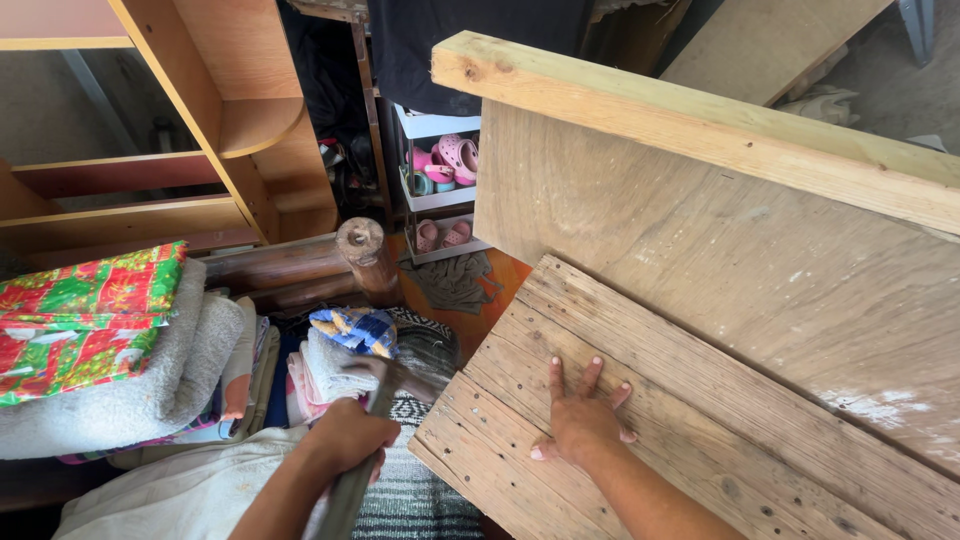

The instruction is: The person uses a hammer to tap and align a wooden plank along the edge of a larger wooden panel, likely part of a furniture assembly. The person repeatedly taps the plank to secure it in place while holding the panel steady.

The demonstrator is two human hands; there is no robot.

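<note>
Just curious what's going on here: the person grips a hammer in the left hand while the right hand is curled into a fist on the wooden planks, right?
Not quite. In the head view the right hand is not a fist: it lies flat, fingers spread, palm down on the wooden planks. The rest holds: the left hand grips the hammer by its handle.

Head-worn view, steeply downward, close.

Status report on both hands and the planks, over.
Left hand shut on hammer, head near board edge. Right hand flat on plank panel. Folded towels close beside.
</note>
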